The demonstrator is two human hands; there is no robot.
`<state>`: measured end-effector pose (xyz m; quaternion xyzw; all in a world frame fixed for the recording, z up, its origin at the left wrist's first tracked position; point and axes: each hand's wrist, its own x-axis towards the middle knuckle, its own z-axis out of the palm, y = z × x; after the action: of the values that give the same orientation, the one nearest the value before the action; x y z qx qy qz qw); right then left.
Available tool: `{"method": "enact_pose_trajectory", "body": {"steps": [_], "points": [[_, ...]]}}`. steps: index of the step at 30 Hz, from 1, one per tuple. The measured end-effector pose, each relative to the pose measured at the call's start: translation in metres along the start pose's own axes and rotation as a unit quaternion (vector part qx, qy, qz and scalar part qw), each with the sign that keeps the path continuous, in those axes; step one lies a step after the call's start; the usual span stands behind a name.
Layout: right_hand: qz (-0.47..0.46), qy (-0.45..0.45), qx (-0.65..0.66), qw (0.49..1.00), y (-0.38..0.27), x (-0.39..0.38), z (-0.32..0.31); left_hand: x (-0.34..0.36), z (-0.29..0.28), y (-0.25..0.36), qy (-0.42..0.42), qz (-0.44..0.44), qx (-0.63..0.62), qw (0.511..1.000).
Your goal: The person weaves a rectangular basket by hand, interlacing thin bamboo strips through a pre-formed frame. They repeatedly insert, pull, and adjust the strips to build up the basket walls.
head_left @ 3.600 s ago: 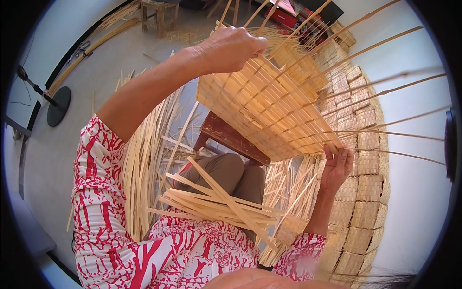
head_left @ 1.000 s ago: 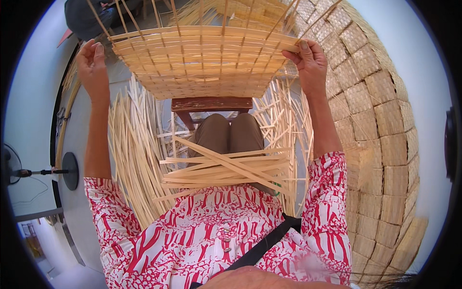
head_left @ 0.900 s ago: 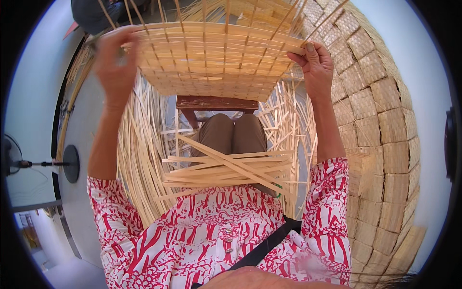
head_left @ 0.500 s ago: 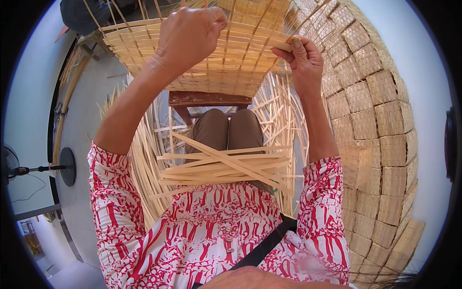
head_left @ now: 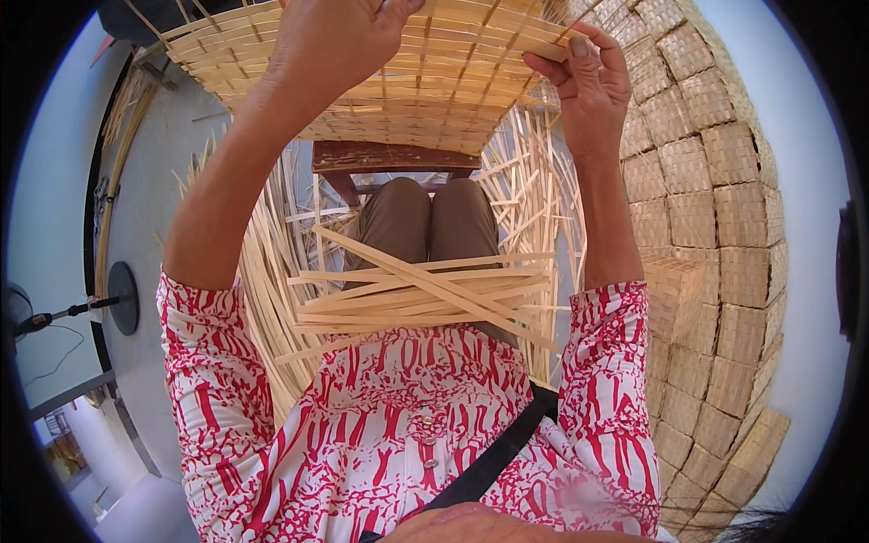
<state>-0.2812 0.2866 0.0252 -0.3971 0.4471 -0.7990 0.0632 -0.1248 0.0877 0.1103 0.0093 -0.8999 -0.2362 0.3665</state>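
Shirt: red-and-white patterned cloth (head_left: 389, 398), sleeves ending near the elbows; a black strap (head_left: 489, 457) crosses it at a slant.
Lap: a loose bundle of pale flat strips (head_left: 425, 294) lies crosswise over brown trousers (head_left: 394, 222), two of its strips running diagonally over the others.
Right hand: raised at the basket's right upper corner, this hand (head_left: 593, 90) pinches the end of the top strip (head_left: 543, 41) between thumb and fingers.
Left hand: raised in front of the basket, left of its middle, the hand (head_left: 348, 41) has bent fingers near the upper rim; the picture's top edge cuts them off, so I cannot tell whether they grip anything.
Basket: the part-woven basket (head_left: 453, 72) sits at the top of the view, between and behind the hands, tilted, with bare stakes (head_left: 145, 23) sticking out past its weave.
Stool: a worn dark-red stool (head_left: 389, 156) stands beyond the knees, under the basket's lower edge; whether they touch is unclear.
Floor: more loose strips (head_left: 281, 235) spread on both sides of the stool.
Right side: rows of stacked woven pieces (head_left: 715, 217) line the white wall (head_left: 815, 271).
Left side: a stand with a round dark base (head_left: 122, 299); beyond it, long canes (head_left: 118, 190).
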Motion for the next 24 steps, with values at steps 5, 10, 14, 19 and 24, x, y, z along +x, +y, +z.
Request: {"method": "enact_pose_trajectory", "body": {"steps": [5, 10, 14, 19, 24], "points": [[-0.031, 0.014, 0.012, 0.999, 0.01, 0.0, -0.006, -0.003, -0.002, 0.009, -0.005, 0.012, 0.033, 0.999], [-0.032, 0.046, 0.01, 0.998, 0.016, 0.008, -0.002, -0.002, 0.001, 0.007, 0.007, 0.027, 0.101, 0.994], [-0.039, 0.067, -0.011, 0.997, 0.006, 0.007, 0.009, -0.001, 0.002, 0.001, -0.012, 0.006, 0.129, 0.992], [-0.003, 0.035, 0.017, 0.999, 0.004, 0.011, 0.005, 0.001, 0.002, -0.005, -0.021, -0.005, 0.156, 0.987], [0.017, 0.041, -0.005, 0.999, 0.006, 0.015, -0.001, -0.008, 0.0, 0.015, 0.093, 0.067, 0.061, 0.991]]}}
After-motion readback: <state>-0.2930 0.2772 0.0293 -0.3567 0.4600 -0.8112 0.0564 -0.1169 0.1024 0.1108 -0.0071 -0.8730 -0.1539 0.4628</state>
